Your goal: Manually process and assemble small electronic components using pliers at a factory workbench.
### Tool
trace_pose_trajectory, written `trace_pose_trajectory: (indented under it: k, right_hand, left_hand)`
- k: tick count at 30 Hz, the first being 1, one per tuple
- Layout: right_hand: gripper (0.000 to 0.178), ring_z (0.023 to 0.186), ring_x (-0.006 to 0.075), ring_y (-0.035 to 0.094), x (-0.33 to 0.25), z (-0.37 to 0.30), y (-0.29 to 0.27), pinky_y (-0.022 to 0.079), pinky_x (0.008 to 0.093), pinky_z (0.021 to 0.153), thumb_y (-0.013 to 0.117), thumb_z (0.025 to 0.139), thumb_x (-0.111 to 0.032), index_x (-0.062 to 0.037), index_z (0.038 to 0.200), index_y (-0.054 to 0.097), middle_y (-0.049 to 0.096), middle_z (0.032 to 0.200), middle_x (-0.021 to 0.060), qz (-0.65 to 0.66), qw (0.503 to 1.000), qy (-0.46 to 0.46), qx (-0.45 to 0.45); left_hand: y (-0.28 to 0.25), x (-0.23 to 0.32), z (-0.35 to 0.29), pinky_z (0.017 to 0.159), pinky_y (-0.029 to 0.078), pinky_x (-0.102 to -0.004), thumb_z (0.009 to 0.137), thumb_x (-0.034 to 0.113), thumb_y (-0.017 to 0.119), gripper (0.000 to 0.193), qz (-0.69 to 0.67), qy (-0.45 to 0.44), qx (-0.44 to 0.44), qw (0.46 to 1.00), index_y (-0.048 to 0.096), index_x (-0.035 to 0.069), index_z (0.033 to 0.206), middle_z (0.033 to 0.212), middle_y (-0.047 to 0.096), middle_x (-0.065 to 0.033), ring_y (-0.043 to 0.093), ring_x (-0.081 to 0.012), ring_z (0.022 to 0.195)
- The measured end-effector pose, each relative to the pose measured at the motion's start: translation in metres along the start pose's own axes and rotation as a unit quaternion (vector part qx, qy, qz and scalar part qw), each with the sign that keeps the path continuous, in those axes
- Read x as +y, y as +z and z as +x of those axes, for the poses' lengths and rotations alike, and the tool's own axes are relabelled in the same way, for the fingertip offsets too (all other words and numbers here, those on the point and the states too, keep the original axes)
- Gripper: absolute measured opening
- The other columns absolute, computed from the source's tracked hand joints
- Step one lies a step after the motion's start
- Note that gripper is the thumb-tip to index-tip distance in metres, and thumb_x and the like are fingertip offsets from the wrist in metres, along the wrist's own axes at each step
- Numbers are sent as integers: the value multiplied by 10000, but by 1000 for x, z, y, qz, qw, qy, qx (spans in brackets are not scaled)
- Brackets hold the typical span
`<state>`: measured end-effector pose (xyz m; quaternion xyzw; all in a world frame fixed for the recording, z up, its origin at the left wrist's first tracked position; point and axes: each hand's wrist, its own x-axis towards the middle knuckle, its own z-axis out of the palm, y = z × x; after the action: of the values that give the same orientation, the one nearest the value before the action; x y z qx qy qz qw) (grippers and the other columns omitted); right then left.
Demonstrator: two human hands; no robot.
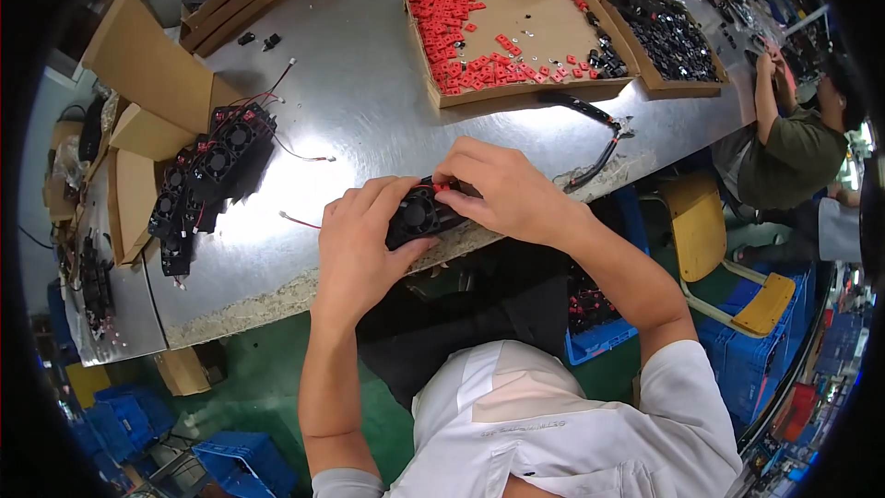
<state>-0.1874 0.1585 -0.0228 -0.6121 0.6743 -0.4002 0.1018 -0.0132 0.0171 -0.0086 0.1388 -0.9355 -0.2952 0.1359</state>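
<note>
At the table's near edge lies a black fan unit [417, 214] with a round fan in its frame. My left hand [358, 242] grips its left end, fingers over the far side and thumb along the near side. The fingers of my right hand [498, 189] pinch a small red plastic piece [441, 188] against the unit's top; they partly cover it. From the unit's left side a thin red wire [300, 220] with a white connector runs out under my left hand.
More black fan units [219, 159] are heaped at left beside an open cardboard box [152, 65]. Ahead stand a cardboard tray [544, 23] of red pieces and another with black pieces [659, 37]. Black-handled cutters [604, 129] lie right. A person [793, 148] works far right, near a yellow chair [696, 226].
</note>
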Motion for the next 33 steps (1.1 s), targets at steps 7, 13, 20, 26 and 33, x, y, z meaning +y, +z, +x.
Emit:
trace_pose_trajectory:
  k: [7,13,20,26,33]
  right_hand:
    - [140,844,312,647,0,-4,0,533,393,750,733,874,-49,-1,998,691,622,945,122,-15,999,-29,33]
    - [185,847,278,640,-13,-12,8,515,390,749,696,808,-73,-10,982,702,637,934,100,-212,973,-90,31]
    - [179,850,253,639,-12,-18,19,510,374,746,668,800,-70,-1,963,695,632,907,75,-228,964,-108,83]
    - [171,851,262,647,-9,-17,18,521,386,745,694,800,-58,-11,965,698,635,909,76,-215,967,-108,87]
    - [152,844,274,656,-3,-8,10,534,355,737,743,864,-16,-8,1009,697,633,970,113,75,994,54,60]
  left_hand:
    - [-3,4,3,891,501,-421,628,113,878,615,7,8,1,1000,669,81,1205,1145,695,-108,640,-349,1013]
    - [-1,1,0,903,493,-426,627,127,879,612,-2,10,2,1000,675,75,1201,1137,699,-121,641,-354,1022]
    - [-3,4,1,905,485,-426,634,130,878,632,8,8,1,1000,665,75,1226,1160,687,-110,629,-341,1030]
    - [-3,4,1,912,478,-416,637,141,882,630,4,0,3,1000,665,81,1226,1163,687,-98,627,-333,1031]
    - [-3,3,0,894,499,-425,635,136,882,622,14,10,5,1000,665,73,1215,1157,690,-109,638,-348,1027]
